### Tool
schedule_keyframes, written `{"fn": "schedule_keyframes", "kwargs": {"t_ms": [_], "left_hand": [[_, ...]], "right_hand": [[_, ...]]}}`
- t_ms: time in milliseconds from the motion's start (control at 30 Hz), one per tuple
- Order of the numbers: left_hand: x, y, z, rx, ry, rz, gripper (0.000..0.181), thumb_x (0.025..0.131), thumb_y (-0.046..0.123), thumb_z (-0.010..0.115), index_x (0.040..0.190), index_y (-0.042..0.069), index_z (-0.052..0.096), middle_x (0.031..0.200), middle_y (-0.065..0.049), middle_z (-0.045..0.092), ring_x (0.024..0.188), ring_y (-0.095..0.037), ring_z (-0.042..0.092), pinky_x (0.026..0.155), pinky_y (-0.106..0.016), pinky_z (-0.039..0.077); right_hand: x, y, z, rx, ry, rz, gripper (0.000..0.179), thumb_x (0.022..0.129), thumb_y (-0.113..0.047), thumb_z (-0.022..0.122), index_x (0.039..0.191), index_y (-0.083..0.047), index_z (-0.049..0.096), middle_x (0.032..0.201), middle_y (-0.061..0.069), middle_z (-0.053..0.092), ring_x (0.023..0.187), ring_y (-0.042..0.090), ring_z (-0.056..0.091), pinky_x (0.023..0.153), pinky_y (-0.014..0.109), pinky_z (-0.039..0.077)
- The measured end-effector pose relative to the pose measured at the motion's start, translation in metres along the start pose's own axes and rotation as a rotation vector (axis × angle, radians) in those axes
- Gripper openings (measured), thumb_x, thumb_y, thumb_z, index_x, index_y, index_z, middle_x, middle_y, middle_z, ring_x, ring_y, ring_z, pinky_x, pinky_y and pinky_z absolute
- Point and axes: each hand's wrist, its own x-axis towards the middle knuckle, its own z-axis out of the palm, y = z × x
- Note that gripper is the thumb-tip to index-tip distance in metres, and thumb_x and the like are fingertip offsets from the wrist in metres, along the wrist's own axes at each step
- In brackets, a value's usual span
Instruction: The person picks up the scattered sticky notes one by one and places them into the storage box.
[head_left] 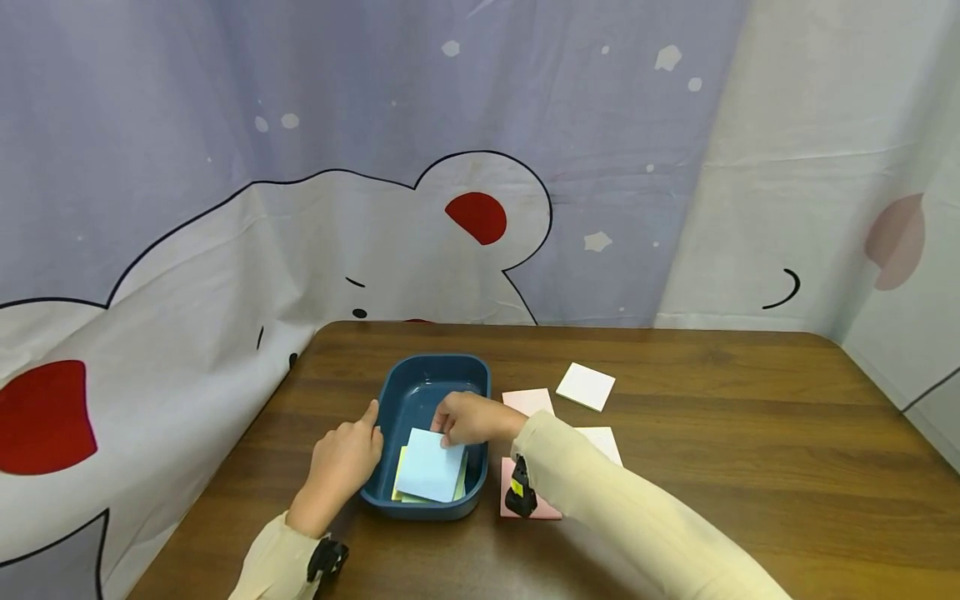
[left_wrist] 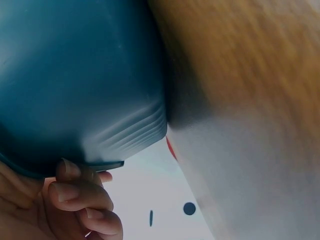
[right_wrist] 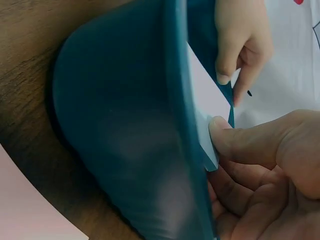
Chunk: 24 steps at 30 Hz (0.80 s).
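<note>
A dark blue plastic bin [head_left: 420, 512] stands on the table. My left hand [head_left: 343, 458] grips its left rim, with the thumb over the edge and the fingers [left_wrist: 82, 197] against the outer wall in the left wrist view. Inside the bin, my right hand [head_left: 468, 418] pinches a corner of a light blue sticky note pad [head_left: 426, 468] between thumb and fingers. That pad [right_wrist: 206, 97] lies tilted near the rim in the right wrist view. Under it show the edges of a yellow pad [head_left: 398, 485] and a green pad [head_left: 461, 482].
Right of the bin lie a pale pink pad [head_left: 527, 402], a deeper pink pad [head_left: 512, 502] partly behind the right wrist, a white pad [head_left: 586, 386] farther back, and another whitish pad [head_left: 604, 440] partly under the sleeve. A patterned curtain [head_left: 600, 167] hangs behind the wooden table [head_left: 750, 433].
</note>
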Motion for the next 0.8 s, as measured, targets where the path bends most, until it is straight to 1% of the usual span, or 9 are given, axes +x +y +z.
{"fn": "schedule_keyframes", "kwargs": {"t_ms": [200,367,500,633,800], "left_hand": [[-0.001,0.001,-0.001,-0.004,-0.008,-0.002,0.05,0.095,0.019,0.052,0.141,0.001,0.046,0.059,-0.012,0.057,0.046,-0.022,0.044,0.044,-0.035,0.035],[-0.001,0.0,0.0,-0.007,-0.004,0.004,0.049,0.095,0.019,0.052,0.141,0.002,0.046,0.053,-0.008,0.05,0.045,-0.021,0.041,0.043,-0.034,0.032],[-0.002,0.0,0.0,-0.01,-0.003,0.005,0.049,0.095,0.019,0.051,0.141,0.001,0.046,0.05,-0.006,0.046,0.044,-0.021,0.04,0.042,-0.033,0.031],[-0.002,0.0,0.0,-0.009,-0.005,0.006,0.049,0.095,0.018,0.051,0.141,0.001,0.046,0.051,-0.007,0.047,0.044,-0.021,0.041,0.042,-0.033,0.031],[-0.001,0.0,0.0,-0.008,-0.006,0.003,0.05,0.095,0.019,0.052,0.141,0.001,0.046,0.055,-0.009,0.052,0.045,-0.021,0.042,0.043,-0.034,0.033]], "right_hand": [[0.001,-0.001,0.007,0.001,-0.018,0.042,0.011,0.084,0.001,0.069,0.094,-0.005,0.069,0.091,0.005,0.066,0.081,0.014,0.056,0.08,0.03,0.052],[0.0,-0.002,0.011,-0.015,-0.02,0.054,0.012,0.083,0.001,0.069,0.093,-0.006,0.07,0.09,0.005,0.066,0.08,0.013,0.057,0.078,0.028,0.052],[0.001,-0.002,0.013,-0.097,-0.006,0.039,0.011,0.082,-0.001,0.072,0.092,-0.006,0.071,0.088,0.003,0.067,0.076,0.011,0.056,0.071,0.024,0.05],[0.001,-0.002,0.015,-0.193,0.018,0.015,0.01,0.08,-0.005,0.075,0.091,-0.006,0.072,0.086,0.002,0.067,0.071,0.01,0.054,0.064,0.021,0.048],[0.0,-0.002,0.018,-0.234,0.051,-0.013,0.01,0.078,-0.007,0.077,0.086,-0.005,0.072,0.083,0.002,0.068,0.066,0.009,0.053,0.061,0.021,0.047]]}}
